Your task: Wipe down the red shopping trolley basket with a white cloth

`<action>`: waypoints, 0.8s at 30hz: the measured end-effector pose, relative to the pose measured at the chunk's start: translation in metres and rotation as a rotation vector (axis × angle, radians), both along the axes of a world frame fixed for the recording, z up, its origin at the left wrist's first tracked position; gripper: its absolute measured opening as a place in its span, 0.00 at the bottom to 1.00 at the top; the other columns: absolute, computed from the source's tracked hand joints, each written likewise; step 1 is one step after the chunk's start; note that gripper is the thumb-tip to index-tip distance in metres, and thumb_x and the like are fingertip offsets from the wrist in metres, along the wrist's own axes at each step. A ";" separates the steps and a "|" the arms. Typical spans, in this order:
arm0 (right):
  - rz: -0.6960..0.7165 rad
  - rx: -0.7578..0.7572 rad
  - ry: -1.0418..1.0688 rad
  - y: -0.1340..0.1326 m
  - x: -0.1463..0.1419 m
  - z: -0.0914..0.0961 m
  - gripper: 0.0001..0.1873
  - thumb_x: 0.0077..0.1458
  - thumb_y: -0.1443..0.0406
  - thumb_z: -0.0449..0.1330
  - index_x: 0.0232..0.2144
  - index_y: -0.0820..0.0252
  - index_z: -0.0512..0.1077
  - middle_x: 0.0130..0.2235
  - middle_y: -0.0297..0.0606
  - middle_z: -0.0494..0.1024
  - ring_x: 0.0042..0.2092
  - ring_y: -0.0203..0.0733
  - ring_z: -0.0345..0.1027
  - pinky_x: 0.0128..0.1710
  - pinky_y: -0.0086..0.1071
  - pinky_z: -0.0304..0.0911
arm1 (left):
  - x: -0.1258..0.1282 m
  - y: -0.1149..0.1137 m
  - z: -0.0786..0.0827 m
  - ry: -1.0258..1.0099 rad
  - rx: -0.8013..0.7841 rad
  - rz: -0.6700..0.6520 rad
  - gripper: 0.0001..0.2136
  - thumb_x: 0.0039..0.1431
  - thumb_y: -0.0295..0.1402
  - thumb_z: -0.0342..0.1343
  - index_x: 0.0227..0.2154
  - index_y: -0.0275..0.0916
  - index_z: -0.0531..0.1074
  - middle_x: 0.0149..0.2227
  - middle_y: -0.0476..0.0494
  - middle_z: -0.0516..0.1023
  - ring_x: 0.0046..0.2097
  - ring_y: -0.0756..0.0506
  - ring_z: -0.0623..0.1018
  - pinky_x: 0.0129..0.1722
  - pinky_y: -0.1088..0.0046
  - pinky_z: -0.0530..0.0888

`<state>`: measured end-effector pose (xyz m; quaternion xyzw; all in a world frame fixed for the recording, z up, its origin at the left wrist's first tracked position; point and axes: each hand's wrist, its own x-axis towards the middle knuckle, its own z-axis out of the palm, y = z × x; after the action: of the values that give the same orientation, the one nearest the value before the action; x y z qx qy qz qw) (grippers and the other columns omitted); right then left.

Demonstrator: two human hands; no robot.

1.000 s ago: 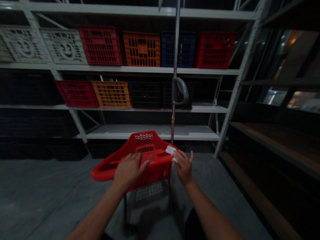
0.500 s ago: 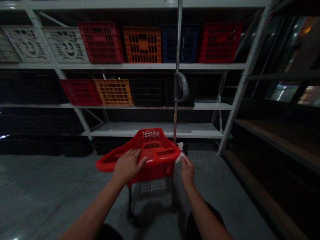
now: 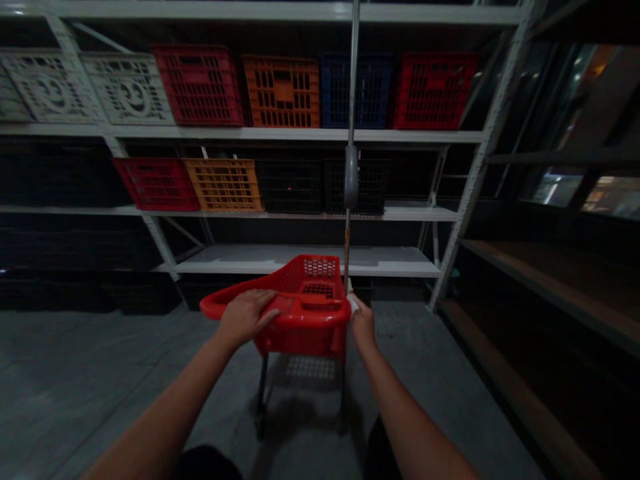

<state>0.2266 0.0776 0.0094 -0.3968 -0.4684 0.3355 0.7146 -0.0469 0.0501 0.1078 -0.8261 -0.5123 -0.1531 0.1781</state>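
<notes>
A small red shopping cart [image 3: 300,340] with a mesh basket stands before me on dark legs with wheels. My left hand [image 3: 246,317] lies over the left part of its handle, fingers curled across the top and thumb along the near side. At the cart's right edge my right hand [image 3: 363,327] is closed on a crumpled white cloth [image 3: 353,305], pressed near the handle's corner; its fingertips are partly hidden. A thin metal pole [image 3: 354,80] rises from the cart's right side, carrying a grey loop grip [image 3: 351,177] seen nearly edge-on.
Behind the cart, a white metal rack [image 3: 300,135] holds plastic crates, among them an orange crate [image 3: 281,92], a blue crate [image 3: 356,90] and a yellow crate [image 3: 223,185]. Dark shelving [image 3: 540,280] runs along the right. Grey floor [image 3: 125,373] lies around the cart.
The cart has turned, its basket's far end swinging right, and the grey grip has rotated to edge-on. My right hand has moved left and slightly up with the cloth; my left stays on the handle.
</notes>
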 end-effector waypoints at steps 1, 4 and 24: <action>0.002 0.010 -0.025 -0.010 0.000 -0.005 0.20 0.45 0.67 0.51 0.41 0.60 0.73 0.43 0.39 0.75 0.47 0.45 0.67 0.48 0.40 0.59 | -0.001 0.002 0.004 0.005 0.028 -0.007 0.23 0.55 0.48 0.40 0.47 0.41 0.67 0.50 0.41 0.70 0.52 0.41 0.67 0.53 0.56 0.58; 0.031 0.019 -0.059 -0.030 0.003 -0.007 0.17 0.47 0.64 0.53 0.39 0.60 0.74 0.41 0.40 0.76 0.44 0.46 0.69 0.45 0.40 0.62 | 0.013 -0.005 0.021 -0.031 0.178 0.033 0.21 0.55 0.47 0.42 0.45 0.42 0.68 0.56 0.39 0.63 0.56 0.38 0.62 0.55 0.49 0.51; 0.318 0.133 -0.607 -0.007 -0.017 0.045 0.13 0.53 0.57 0.52 0.32 0.61 0.67 0.31 0.37 0.73 0.33 0.38 0.65 0.34 0.29 0.61 | 0.096 -0.052 -0.003 -0.099 -0.105 0.087 0.28 0.56 0.51 0.32 0.25 0.38 0.73 0.25 0.40 0.76 0.30 0.43 0.75 0.32 0.69 0.65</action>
<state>0.2099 0.0708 0.0543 -0.3530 -0.7365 0.2781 0.5057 0.0489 -0.0023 0.1045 -0.8027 -0.5632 -0.1588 0.1154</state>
